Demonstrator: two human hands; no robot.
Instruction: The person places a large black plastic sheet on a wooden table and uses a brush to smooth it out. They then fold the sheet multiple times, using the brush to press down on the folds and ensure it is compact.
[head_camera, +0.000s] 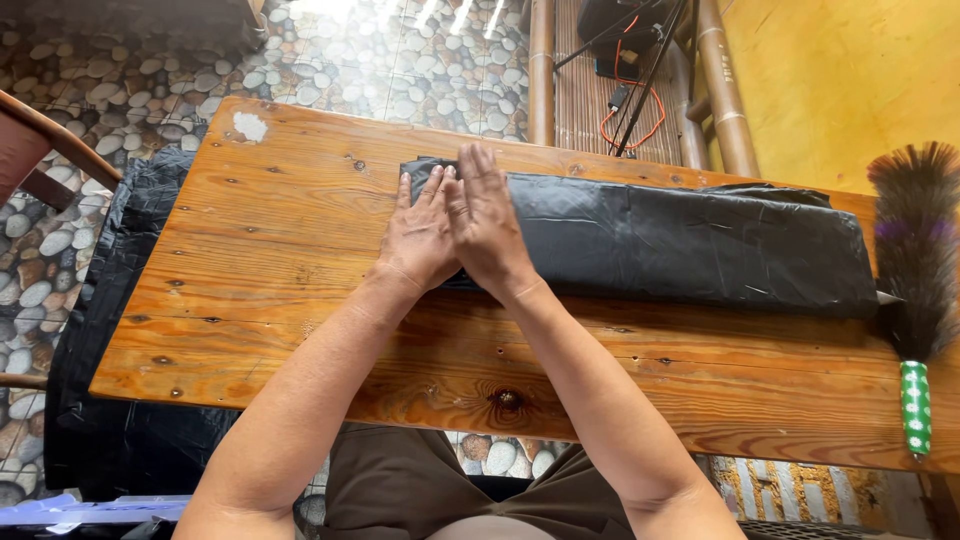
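Both hands flatten a folded black plastic sheet (690, 245) on the wooden table (300, 300).

The left hand (418, 240) and right hand (487, 225) lie side by side, fingers straight, gripping nothing, on its left end; firm, even palm pressure would probably sharpen the crease. A feather duster (915, 270) rests at the right.

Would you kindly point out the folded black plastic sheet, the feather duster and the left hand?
folded black plastic sheet (690, 245), head view, middle of its top face
feather duster (914, 405), head view, green handle
left hand (420, 235), head view, back of hand
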